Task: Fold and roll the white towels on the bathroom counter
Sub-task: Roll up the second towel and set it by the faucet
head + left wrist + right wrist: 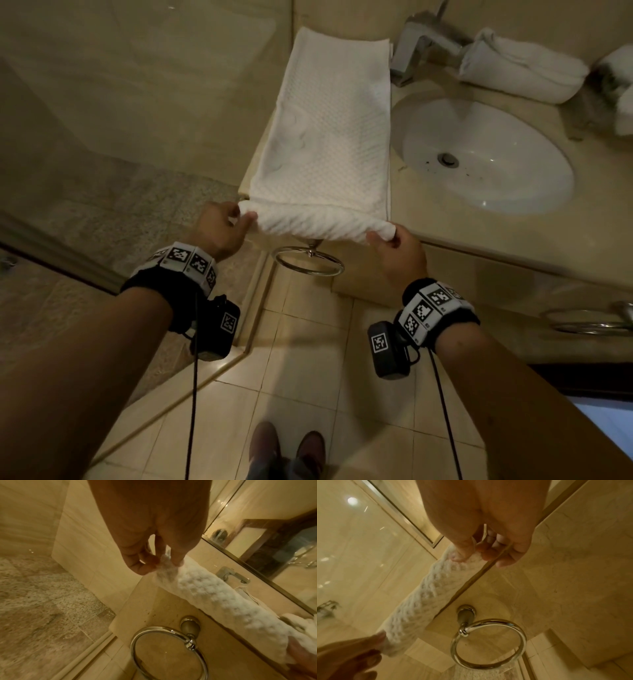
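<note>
A white towel (329,130) is laid lengthwise on the counter (479,236) to the left of the sink (486,150). Its near end, rolled into a short tube, is raised over the counter's front edge. The tube's left end is pinched by the left hand (219,229) and its right end by the right hand (397,253), both arms outstretched. Rolled towels (520,65) are seen beside the tap (418,44).

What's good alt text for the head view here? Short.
Both hands, left hand and right hand, pinch the two ends of the rolled near edge of a white towel laid flat along the beige counter left of an oval sink. A rolled towel lies behind the sink by the faucet; a chrome towel ring hangs below the counter edge.
</note>
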